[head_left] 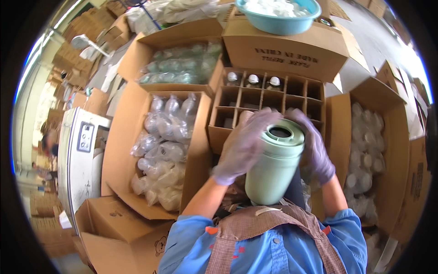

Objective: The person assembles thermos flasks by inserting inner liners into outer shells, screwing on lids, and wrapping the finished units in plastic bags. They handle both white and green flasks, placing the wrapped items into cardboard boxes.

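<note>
A pale green flask body (pixel 273 169) stands tilted in front of my apron, its round dark mouth facing up. Purple gloves cover both hands. My left hand (pixel 244 148) is at the upper left side of the flask body, overlapping its edge and smeared by motion. At the right of the collar is my right hand (pixel 315 146), its fingers blurred and partly behind the rim. The flask body looks sharp while the hands are smeared, so their grip cannot be told. Behind the left hand, a tan ridged piece (pixel 235 134) shows in part, its kind unclear.
Beyond my hands is a divided carton (pixel 267 97) with several white-capped bottles in its far row. Open cartons of bagged clear pieces (pixel 169 116), greenish pieces (pixel 182 64) and more clear pieces (pixel 362 150) flank it. A blue basin (pixel 280 23) sits at the back.
</note>
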The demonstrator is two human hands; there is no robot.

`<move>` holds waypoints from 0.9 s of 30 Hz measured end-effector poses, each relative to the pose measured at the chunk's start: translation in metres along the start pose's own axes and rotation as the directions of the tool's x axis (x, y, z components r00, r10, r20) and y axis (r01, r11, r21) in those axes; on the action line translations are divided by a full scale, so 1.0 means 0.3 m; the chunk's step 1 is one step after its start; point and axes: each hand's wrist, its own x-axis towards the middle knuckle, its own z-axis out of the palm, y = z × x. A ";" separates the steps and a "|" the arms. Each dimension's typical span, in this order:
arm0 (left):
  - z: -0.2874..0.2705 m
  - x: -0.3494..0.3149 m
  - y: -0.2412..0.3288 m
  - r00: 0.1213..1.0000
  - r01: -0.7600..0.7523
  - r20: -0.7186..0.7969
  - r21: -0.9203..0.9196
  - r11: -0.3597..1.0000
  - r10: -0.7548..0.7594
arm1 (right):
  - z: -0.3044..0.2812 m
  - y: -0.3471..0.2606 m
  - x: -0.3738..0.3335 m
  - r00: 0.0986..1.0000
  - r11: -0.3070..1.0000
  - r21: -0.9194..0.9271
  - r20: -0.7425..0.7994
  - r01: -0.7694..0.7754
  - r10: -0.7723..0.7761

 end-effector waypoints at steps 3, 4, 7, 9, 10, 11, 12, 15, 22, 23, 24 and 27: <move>-0.045 -0.029 -0.235 0.962 0.253 0.083 0.088 0.964 -0.260 | 0.030 -0.201 -0.016 0.873 0.861 -0.247 0.333 0.445 -0.356; -0.082 -0.008 -0.273 0.960 0.131 0.158 0.471 0.872 -0.230 | 0.029 -0.213 -0.022 0.825 0.866 -0.115 0.387 0.486 -0.412; -0.010 0.034 0.105 0.994 0.106 -0.030 -0.014 0.994 -0.106 | 0.042 -0.042 -0.016 0.937 0.986 0.134 -0.321 -0.102 0.140; -0.004 0.012 0.107 0.990 -0.122 0.105 0.321 0.939 0.092 | 0.048 0.090 -0.047 0.922 0.877 0.389 -0.143 -0.283 0.361; 0.018 -0.024 -0.030 0.985 -0.168 0.045 0.461 0.871 0.166 | 0.061 -0.075 -0.062 0.995 0.978 -0.190 -0.030 0.086 -0.094; -0.014 -0.024 -0.163 0.983 0.176 -0.050 -0.052 0.983 -0.178 | 0.054 -0.141 -0.071 0.973 0.971 -0.108 0.110 0.214 -0.202; -0.063 -0.032 -0.253 0.944 0.319 -0.005 0.254 0.913 -0.329 | 0.051 -0.169 -0.075 0.922 0.947 -0.006 0.234 0.320 -0.310; 0.027 -0.002 0.028 0.953 -0.052 -0.299 0.018 0.998 0.055 | 0.043 -0.001 -0.026 0.943 0.994 0.099 -0.322 -0.051 0.081; -0.011 0.004 -0.067 0.922 0.139 -0.340 -0.155 0.978 -0.185 | 0.032 -0.004 -0.054 0.989 0.994 0.112 -0.149 0.012 0.005; 0.036 0.005 0.069 0.948 0.015 -0.314 -0.110 0.994 -0.049 | 0.075 -0.082 -0.036 0.929 0.930 0.360 -0.314 -0.074 0.196; 0.060 -0.020 0.110 0.938 -0.185 -0.182 0.458 0.869 0.296 | 0.060 -0.018 0.015 0.925 0.923 0.369 -0.300 -0.111 0.232; -0.008 -0.058 -0.157 0.990 0.071 -0.141 0.443 0.894 -0.009 | 0.043 -0.147 -0.089 0.974 0.980 -0.033 0.122 0.197 -0.192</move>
